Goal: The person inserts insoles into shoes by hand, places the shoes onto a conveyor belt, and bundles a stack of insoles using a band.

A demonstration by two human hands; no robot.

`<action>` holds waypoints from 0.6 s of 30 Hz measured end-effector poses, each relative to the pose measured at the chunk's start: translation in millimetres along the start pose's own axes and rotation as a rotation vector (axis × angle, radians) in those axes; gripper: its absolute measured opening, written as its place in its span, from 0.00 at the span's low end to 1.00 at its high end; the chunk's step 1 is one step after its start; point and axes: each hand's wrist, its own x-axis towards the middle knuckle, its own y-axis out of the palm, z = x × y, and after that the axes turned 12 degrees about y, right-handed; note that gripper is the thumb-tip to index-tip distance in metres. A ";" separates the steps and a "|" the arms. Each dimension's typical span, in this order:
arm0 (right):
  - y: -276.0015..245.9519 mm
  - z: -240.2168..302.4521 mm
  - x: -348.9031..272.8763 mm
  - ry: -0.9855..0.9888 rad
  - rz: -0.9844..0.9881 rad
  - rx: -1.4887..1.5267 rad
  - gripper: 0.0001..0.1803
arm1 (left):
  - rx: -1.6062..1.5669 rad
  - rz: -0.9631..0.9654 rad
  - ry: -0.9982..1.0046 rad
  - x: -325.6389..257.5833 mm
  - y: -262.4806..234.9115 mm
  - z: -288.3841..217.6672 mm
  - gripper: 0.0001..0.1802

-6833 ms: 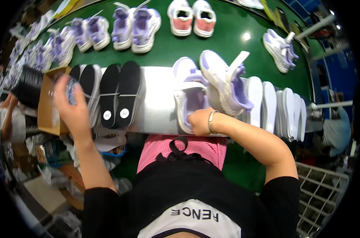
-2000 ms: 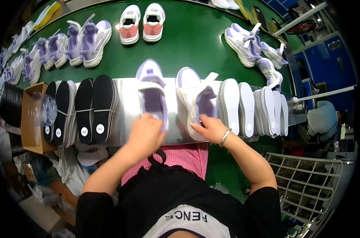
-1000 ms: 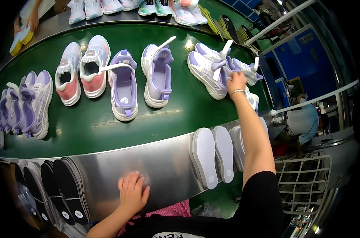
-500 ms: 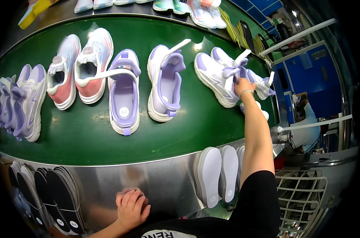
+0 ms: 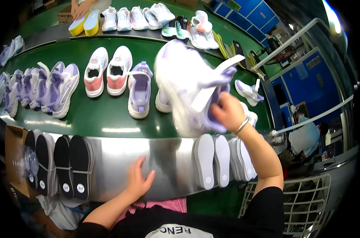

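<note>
Currently, right hand gripping white-and-lilac sneaker at its collar, lifted over green surface, motion-blurred; whether single or pair, cannot tell. Left hand, thumb and fingers spread, above metal worktop on near side, contact unclear. Right along worktop: light grey insoles in stacks. Left: black insoles, banded, beside cardboard box. Far, on green surface: pink-heeled sneakers, strapped lilac sneaker just to their right, another shoe partly hidden by held one.
</note>
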 end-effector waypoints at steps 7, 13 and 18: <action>57.6 55.7 -152.5 -0.148 0.308 -0.312 0.12 | -0.051 -0.104 0.174 7.3 -9.2 -81.3 0.40; 107.8 49.5 -192.4 -0.106 0.154 -0.182 0.13 | -0.025 -0.064 0.098 -16.0 -6.7 -37.9 0.27; 86.8 5.5 -184.9 0.031 -0.038 0.366 0.11 | -0.144 0.004 0.082 -11.7 -27.4 -28.6 0.24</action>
